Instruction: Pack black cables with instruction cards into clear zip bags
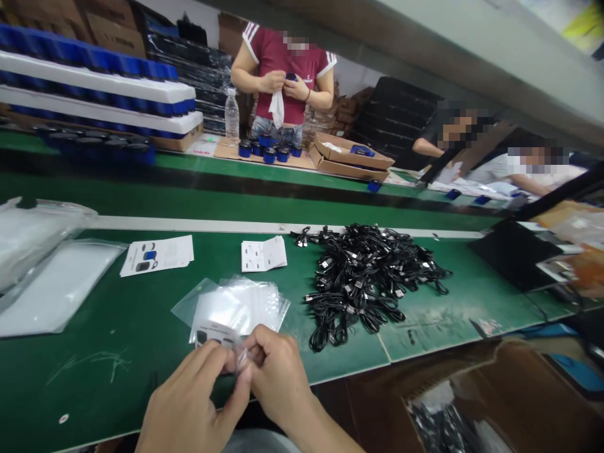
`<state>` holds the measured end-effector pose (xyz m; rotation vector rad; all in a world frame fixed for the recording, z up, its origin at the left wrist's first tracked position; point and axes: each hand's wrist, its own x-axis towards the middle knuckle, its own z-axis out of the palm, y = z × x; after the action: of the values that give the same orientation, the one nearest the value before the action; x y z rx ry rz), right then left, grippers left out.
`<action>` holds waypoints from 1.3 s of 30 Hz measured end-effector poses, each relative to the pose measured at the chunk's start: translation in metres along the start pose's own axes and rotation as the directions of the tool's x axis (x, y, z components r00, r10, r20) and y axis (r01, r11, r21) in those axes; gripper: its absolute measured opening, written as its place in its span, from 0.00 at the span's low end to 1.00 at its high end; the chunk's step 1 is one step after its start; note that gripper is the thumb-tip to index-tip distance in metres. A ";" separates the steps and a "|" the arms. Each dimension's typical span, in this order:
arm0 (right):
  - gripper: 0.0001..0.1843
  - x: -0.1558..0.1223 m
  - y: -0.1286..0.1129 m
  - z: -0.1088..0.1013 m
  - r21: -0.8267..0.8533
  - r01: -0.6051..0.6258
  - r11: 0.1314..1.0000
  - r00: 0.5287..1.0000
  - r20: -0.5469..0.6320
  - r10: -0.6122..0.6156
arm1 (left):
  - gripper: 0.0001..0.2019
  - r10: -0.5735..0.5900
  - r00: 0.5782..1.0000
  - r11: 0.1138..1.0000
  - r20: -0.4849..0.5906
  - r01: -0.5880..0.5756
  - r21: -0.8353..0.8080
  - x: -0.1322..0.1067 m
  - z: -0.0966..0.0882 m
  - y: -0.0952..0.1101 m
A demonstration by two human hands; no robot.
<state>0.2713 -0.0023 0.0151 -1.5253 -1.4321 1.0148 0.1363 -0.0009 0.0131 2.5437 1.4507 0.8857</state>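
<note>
Near the front edge of the green table, my left hand is closed on a printed instruction leaflet, which is bent upward. Against it, my right hand pinches the edge of a small clear plastic bag. My fingers partly hide the leaflet and the bag, so I cannot tell how far one is inside the other. Just beyond my hands lies a fanned pile of clear plastic bags. Farther back are a stack of folded leaflets and another leaflet stack to the left.
A heap of coiled black USB cables covers the table's right middle. Larger packs of plastic bags lie at left. Across the conveyor, a person holds a blue-and-black item and a white cloth. Trays of blue items stand at back left.
</note>
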 end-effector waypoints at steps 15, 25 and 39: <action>0.05 -0.014 0.012 -0.075 -0.532 0.033 0.846 0.970 -0.186 -0.154 | 0.15 -0.180 0.974 0.967 0.139 0.201 -0.155 0.002 -0.003 -0.012; 0.15 -0.023 0.052 -0.151 -0.954 0.144 0.264 0.956 0.066 -0.284 | 0.13 -0.291 0.946 0.899 0.143 0.322 -0.297 0.012 0.004 -0.012; 0.21 -0.035 0.032 -0.077 0.255 -0.058 0.965 0.998 0.029 0.052 | 0.11 -0.231 0.951 0.914 0.205 0.284 -0.289 0.018 0.010 0.000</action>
<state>0.3531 -0.0407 0.0140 -1.3744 -1.2252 1.2041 0.1485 0.0156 0.0124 2.0817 1.4213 0.7700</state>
